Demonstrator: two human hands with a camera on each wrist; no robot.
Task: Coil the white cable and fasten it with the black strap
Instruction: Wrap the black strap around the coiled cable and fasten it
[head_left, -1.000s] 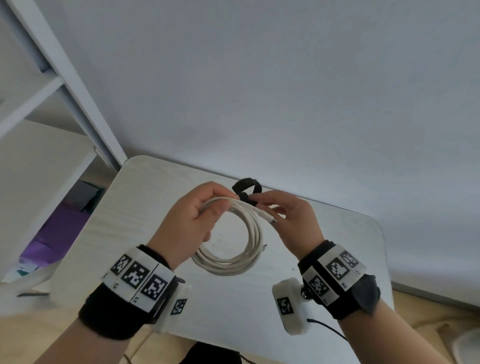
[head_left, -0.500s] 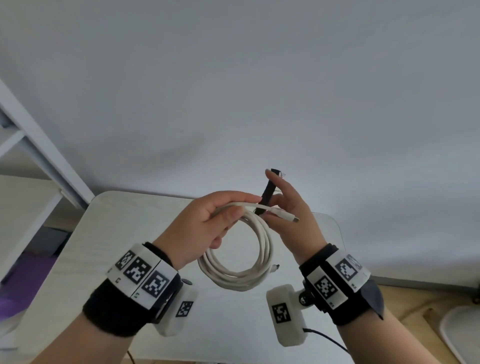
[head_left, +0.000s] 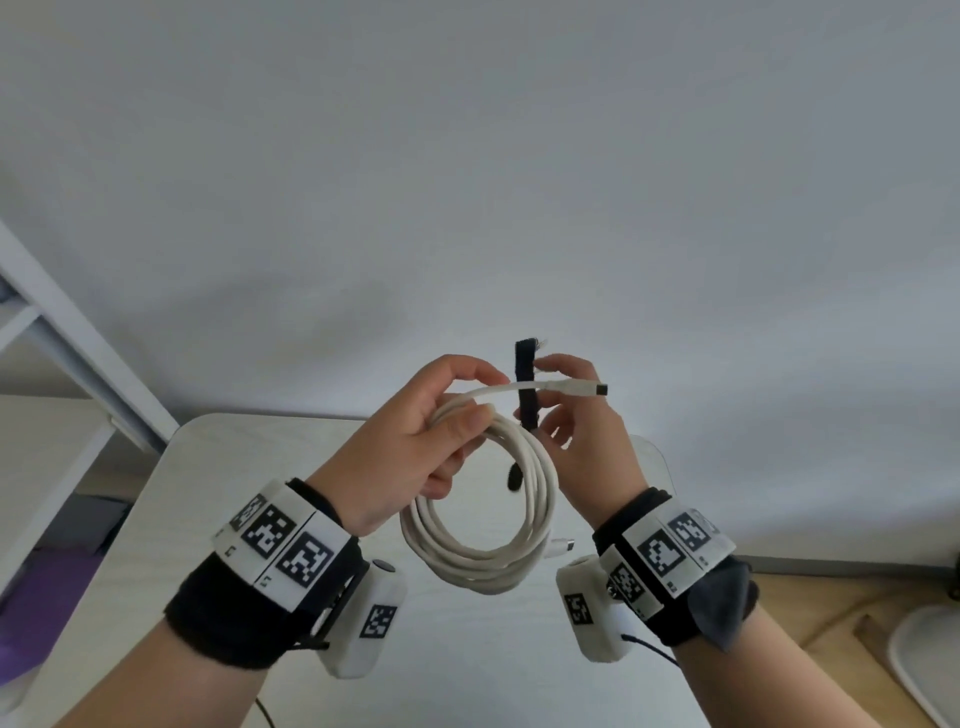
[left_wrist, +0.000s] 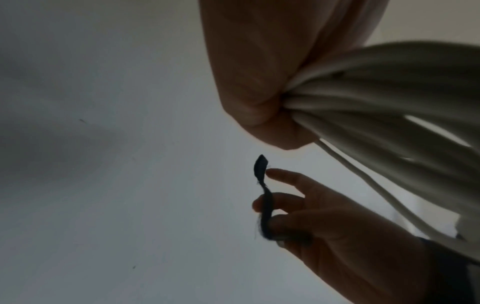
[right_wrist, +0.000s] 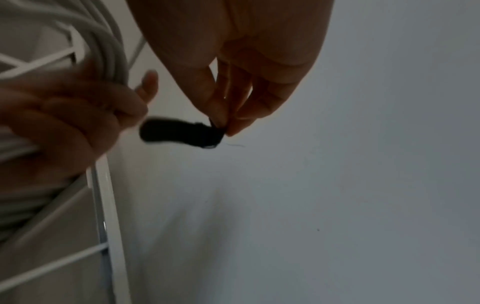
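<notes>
Cable: smooth white cable (head_left: 480, 525), round coil, gripped by left hand (head_left: 415, 441) at frame centre.
Strap: flat fuzzy black strap (head_left: 525, 384), pinched upright by right hand (head_left: 584, 441).

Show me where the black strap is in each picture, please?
Head: the black strap stands upright in the middle, behind the cable end, held by the right hand.
Left wrist: a thin twisted strip, lower middle, across the right hand's fingers.
Right wrist: a dark blurry band, left of centre, pinched at its right end by the fingertips.
Shared landmark: the white cable coil gripped by the left hand.
</notes>
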